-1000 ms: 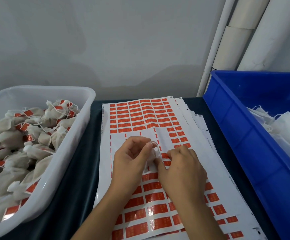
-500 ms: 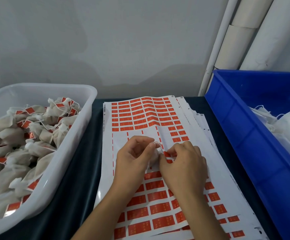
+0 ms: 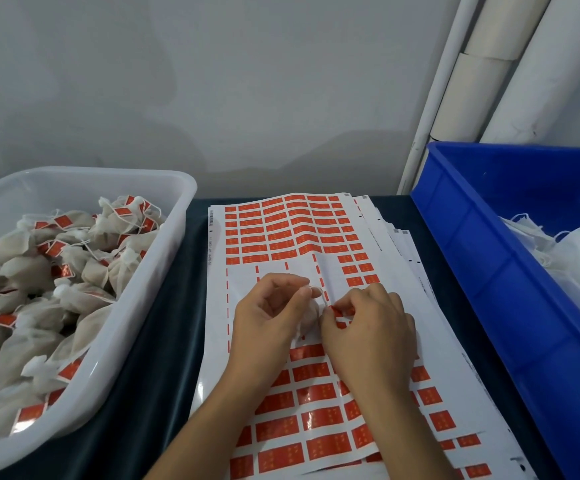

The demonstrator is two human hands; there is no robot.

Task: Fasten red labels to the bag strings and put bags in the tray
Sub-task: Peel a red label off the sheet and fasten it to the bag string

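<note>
Left hand (image 3: 271, 317) has its grip pinched on the string of a small white bag (image 3: 311, 315) over the label sheet (image 3: 281, 237), and the right hand (image 3: 368, 327) pinches a red label (image 3: 342, 310) right beside it. Honestly the sticky label could fold onto itself or miss the thin string, and then that bag isn't ready for the white tray (image 3: 164, 271) on the left.

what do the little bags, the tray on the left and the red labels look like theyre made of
Bags: thin off-white nonwoven or mesh fabric, matte and crinkled, it seems. White tray: translucent plastic with a smooth, slightly glossy wall. Red labels: glossy stickers, probably film or coated paper, catching light on a white backing sheet.
</note>
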